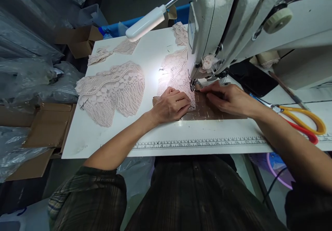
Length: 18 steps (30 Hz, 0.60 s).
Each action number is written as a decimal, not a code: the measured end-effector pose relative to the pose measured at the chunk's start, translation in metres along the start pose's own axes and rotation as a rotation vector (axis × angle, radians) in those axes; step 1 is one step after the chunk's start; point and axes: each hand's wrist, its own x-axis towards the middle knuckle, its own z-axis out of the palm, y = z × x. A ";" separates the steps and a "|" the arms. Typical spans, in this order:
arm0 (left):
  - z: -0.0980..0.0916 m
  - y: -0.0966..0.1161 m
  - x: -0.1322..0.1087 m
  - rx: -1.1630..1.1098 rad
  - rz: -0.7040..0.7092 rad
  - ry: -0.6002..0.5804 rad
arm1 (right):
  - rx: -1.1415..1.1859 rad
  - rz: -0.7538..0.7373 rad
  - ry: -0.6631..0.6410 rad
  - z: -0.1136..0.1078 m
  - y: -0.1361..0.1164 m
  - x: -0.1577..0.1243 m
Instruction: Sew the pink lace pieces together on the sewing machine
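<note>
A pale pink lace piece (175,71) lies under the needle area of the sewing machine (204,30). My left hand (172,104) rests on the near end of this lace, fingers curled and pressed together on it. My right hand (229,97) is just right of the presser foot (195,85), its fingertips pinched close beside it. Whatever is between those fingertips is too small to make out. Beneath both hands is a brown, tape-covered plate (215,111). A small pale fabric flower (209,62) hangs on the machine head.
Left on the table lie a larger lace piece (111,89) and a smaller lace piece (127,46). A white lamp (146,23) leans over from behind. Right of my hand are scissors (303,116) and a dark phone-like slab (252,77). A printed ruler (202,143) runs along the front edge.
</note>
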 end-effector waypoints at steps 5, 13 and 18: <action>0.001 0.000 0.000 0.003 0.005 0.014 | -0.099 -0.004 0.178 0.019 0.007 0.000; 0.000 0.000 0.001 0.048 0.050 0.038 | -0.231 -0.199 0.165 0.032 0.011 -0.009; 0.000 -0.001 0.002 0.071 0.065 0.052 | -0.224 -0.207 0.162 0.033 0.010 -0.007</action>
